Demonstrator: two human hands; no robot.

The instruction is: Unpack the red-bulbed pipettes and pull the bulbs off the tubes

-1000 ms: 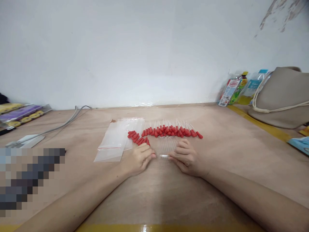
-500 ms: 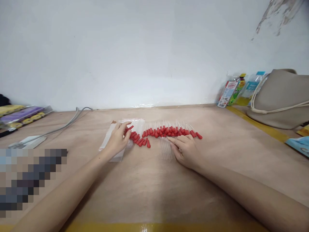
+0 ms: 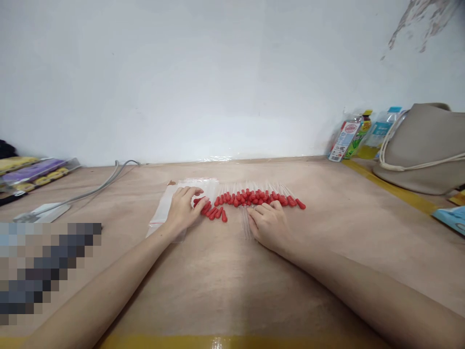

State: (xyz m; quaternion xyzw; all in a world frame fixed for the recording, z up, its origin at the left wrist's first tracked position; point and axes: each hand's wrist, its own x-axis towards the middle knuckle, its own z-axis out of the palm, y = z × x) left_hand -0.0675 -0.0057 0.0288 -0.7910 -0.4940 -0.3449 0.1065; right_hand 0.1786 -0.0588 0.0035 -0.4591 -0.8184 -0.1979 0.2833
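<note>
A row of clear droppers with red rubber bulbs (image 3: 259, 198) lies across the middle of the wooden table (image 3: 232, 291). A few loose red bulbs (image 3: 214, 212) sit at its left end. My left hand (image 3: 184, 209) rests palm down on a stack of clear zip bags (image 3: 165, 206), fingers stretched toward the loose bulbs. My right hand (image 3: 268, 224) lies on the clear dropper tubes (image 3: 247, 220) just below the row, fingers curled over them.
A grey cable (image 3: 94, 186) and white adapter (image 3: 43, 211) lie at the left, with packaged goods (image 3: 32, 172) behind. Bottles and a carton (image 3: 358, 133) stand by the wall at right, beside a beige bag (image 3: 425, 145). Yellow tape (image 3: 392, 186) marks the table.
My left hand left the tubes near the table's middle, moved up-left onto the zip bags, then lowered flat. My right hand slid up toward the red bulbs.
</note>
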